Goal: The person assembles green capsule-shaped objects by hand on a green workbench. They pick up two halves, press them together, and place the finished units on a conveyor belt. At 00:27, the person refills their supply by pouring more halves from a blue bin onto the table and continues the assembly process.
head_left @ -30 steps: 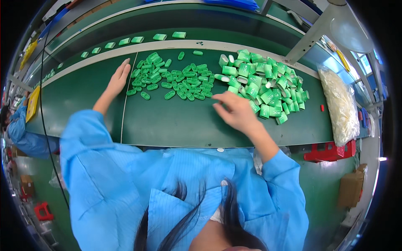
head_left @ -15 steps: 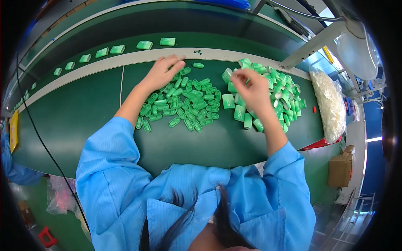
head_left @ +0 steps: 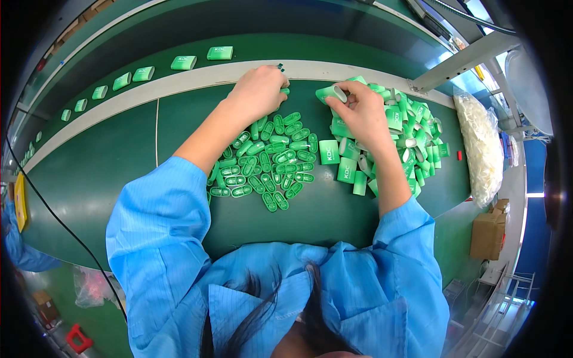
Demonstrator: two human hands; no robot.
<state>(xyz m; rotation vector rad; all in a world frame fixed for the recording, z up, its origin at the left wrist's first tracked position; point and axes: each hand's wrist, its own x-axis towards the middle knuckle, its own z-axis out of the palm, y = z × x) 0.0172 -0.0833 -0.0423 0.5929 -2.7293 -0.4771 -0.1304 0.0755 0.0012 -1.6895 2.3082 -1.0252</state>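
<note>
My left hand [head_left: 261, 90] is at the far edge of the green work surface, its fingers curled down onto a small green oval cap [head_left: 285, 91], mostly hidden by them. A spread of similar oval caps [head_left: 271, 158] lies just nearer to me. My right hand [head_left: 362, 113] pinches a green, hollow, flattened sleeve [head_left: 325, 93] between thumb and fingers, its pale open end turned towards the hand. Below and right of that hand is a heap of green sleeves [head_left: 412, 140], some upright, others tipped over.
Beyond a pale rail [head_left: 209, 80], a row of green sleeves [head_left: 184, 62] stretches left. A clear bag of whitish pieces [head_left: 477, 146] sits at the right end, near a small red piece [head_left: 459, 156]. A metal post [head_left: 456, 62] rises at the back right. A black cable [head_left: 65, 224] crosses the left.
My left hand has moved right, its fingers closing over the lone oval cap. My right hand now pinches a sleeve from the heap's left side. The view has shifted slightly.
</note>
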